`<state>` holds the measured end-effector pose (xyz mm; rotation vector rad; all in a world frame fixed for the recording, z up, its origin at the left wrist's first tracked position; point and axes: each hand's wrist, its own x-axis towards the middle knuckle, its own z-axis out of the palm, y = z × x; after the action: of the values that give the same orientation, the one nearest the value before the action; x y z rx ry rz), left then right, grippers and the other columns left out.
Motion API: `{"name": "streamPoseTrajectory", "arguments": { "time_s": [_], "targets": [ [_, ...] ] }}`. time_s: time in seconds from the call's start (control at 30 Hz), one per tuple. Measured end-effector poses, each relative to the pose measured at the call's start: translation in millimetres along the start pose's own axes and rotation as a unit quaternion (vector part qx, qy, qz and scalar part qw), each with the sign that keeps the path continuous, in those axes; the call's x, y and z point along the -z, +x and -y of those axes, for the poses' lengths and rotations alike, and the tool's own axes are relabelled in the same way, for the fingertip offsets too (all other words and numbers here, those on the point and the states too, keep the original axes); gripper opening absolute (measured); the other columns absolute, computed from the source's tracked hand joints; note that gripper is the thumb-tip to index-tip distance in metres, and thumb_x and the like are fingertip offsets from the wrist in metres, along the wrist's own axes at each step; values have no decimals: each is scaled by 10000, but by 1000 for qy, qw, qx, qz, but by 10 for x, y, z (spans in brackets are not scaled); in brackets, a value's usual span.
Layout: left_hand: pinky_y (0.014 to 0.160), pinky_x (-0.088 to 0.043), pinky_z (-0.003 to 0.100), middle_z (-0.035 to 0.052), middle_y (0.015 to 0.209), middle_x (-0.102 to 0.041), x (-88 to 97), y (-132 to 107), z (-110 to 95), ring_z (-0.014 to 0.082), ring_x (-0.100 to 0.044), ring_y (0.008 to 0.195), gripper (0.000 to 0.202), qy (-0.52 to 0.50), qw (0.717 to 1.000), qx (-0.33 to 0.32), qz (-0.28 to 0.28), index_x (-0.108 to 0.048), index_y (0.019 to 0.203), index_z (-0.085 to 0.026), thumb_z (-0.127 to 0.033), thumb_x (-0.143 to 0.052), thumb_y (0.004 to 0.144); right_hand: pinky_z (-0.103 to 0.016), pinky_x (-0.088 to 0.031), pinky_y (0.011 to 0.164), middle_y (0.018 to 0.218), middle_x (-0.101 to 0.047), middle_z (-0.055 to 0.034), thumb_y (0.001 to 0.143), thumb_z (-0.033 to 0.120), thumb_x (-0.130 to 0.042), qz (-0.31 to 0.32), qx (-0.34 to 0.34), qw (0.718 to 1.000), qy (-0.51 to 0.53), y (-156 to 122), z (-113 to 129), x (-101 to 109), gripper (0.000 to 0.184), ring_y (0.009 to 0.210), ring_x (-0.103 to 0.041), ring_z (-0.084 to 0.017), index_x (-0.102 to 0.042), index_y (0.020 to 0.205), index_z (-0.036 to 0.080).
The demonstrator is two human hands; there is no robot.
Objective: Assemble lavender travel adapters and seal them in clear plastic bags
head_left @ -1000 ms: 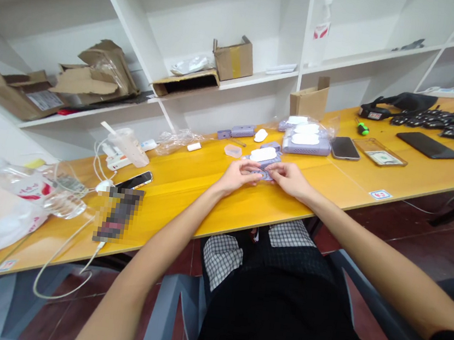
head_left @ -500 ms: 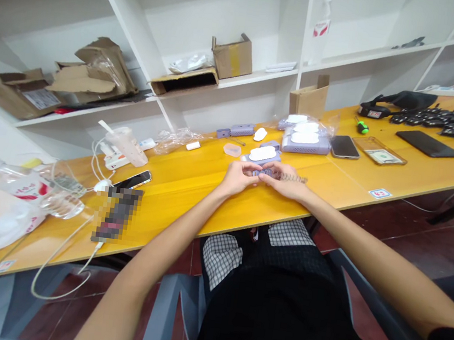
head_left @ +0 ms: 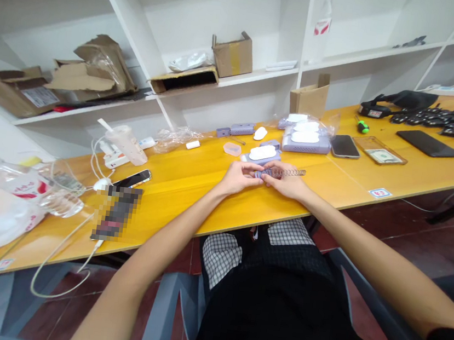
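Note:
My left hand (head_left: 239, 178) and my right hand (head_left: 285, 184) meet just above the table's front part, fingertips almost touching. Pinched between them is a small purple part (head_left: 267, 173), mostly hidden by the fingers. A thin metal coil spring (head_left: 295, 173) passes through my right hand's fingers and sticks out to the right. Whether the spring is joined to the purple part is hidden. Right behind the hands lies a purple casing with a white oval top (head_left: 262, 153). A translucent pinkish cup (head_left: 232, 149) rests behind my left hand.
Purple casings (head_left: 307, 143) are stacked behind, partly wrapped in plastic. Rightward lie a phone (head_left: 345, 146), a tray with a banknote (head_left: 382, 154) and a screwdriver (head_left: 362, 126). Phones, cables (head_left: 38, 274) and a large bottle (head_left: 22, 184) occupy the left. White shelves with cardboard boxes (head_left: 233, 56) stand behind.
The protruding spring has tilted slightly, its free end now a little higher and further left. Slightly more of the purple part shows between the fingers. Both hands otherwise keep their place.

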<state>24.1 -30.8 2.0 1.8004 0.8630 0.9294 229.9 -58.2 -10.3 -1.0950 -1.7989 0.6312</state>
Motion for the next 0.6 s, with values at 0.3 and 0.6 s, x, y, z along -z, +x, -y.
{"name": "streamPoseTrajectory", "arguments": {
  "time_s": [0.3, 0.6],
  "targets": [
    [751, -548, 348, 39, 788, -705, 33, 9, 8, 150, -632, 713, 452, 26, 1000, -17, 3, -796, 1072, -120, -284, -888, 661, -323, -494, 655, 797, -735, -38, 839, 274, -721, -19, 12, 999, -32, -21, 42, -10, 173, 669, -623, -178, -717, 993, 194],
    [739, -537, 347, 33, 770, -693, 37, -18, -49, 138, -606, 689, 388, 35, 999, -29, 20, -796, 1013, -116, -259, -874, 661, -349, -498, 696, 777, -728, -35, 826, 286, -724, -33, 10, 997, -70, -30, 90, -21, 141, 676, -620, -189, -717, 943, 208]
  ]
}}
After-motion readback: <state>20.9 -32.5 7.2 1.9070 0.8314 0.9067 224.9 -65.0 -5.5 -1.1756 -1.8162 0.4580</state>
